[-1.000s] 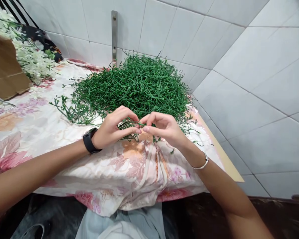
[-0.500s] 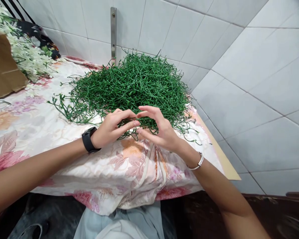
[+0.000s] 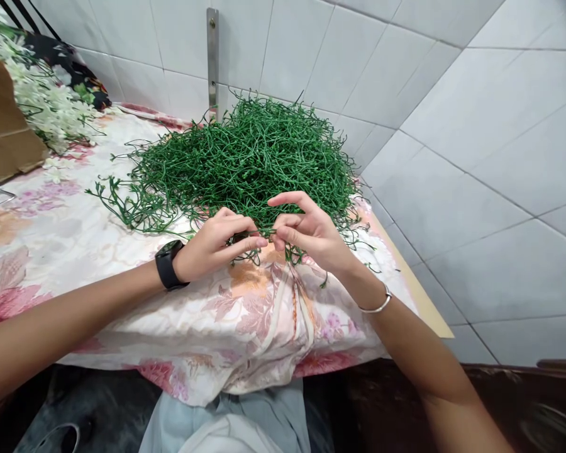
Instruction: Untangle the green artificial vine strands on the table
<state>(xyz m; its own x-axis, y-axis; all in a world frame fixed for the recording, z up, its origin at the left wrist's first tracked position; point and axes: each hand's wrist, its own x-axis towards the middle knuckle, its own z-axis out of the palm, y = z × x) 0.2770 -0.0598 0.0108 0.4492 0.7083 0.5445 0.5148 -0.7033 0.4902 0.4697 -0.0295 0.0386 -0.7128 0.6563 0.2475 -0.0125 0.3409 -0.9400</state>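
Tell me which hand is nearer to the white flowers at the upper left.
Left. The left hand is below and to the right of the white flowers in the view; the right hand is farther right, beyond the left one.

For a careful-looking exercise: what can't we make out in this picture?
Head view:
Cardboard: left part, cut off by the edge.
White flowers: partly behind cardboard.
Green pile: inside, covered by its surface.
Strands between left hand and right hand: too small to count.

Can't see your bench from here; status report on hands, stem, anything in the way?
Right hand pinching thin green stem; left hand close by, grip unclear. Tangled green pile just beyond. Nothing visibly blocking either hand.
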